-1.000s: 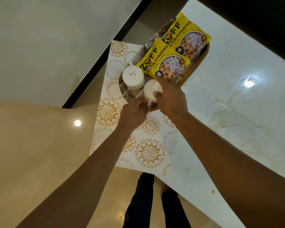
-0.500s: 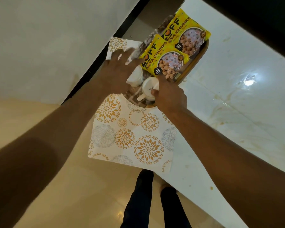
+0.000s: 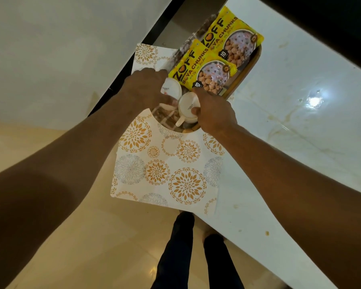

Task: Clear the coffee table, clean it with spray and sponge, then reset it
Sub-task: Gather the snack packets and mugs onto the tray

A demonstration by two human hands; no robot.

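I had both hands down on the oval wooden tray at the far end of the glossy white marble coffee table. My right hand curled round the nearer white ceramic mug, thumb on its rim. My left hand covered the second white mug beside it, fingers bent over it; whether it gripped yet I could not tell. Two crinkly yellow foil soya-chunk packets overlapped on the tray's far half, the nearer one touching my right knuckles.

To clear well, I judged I should lift each mug straight up, keeping the handles away from the slippery packets. The thin paper-like floral mat overhung the table's near edge under the tray and could drag.
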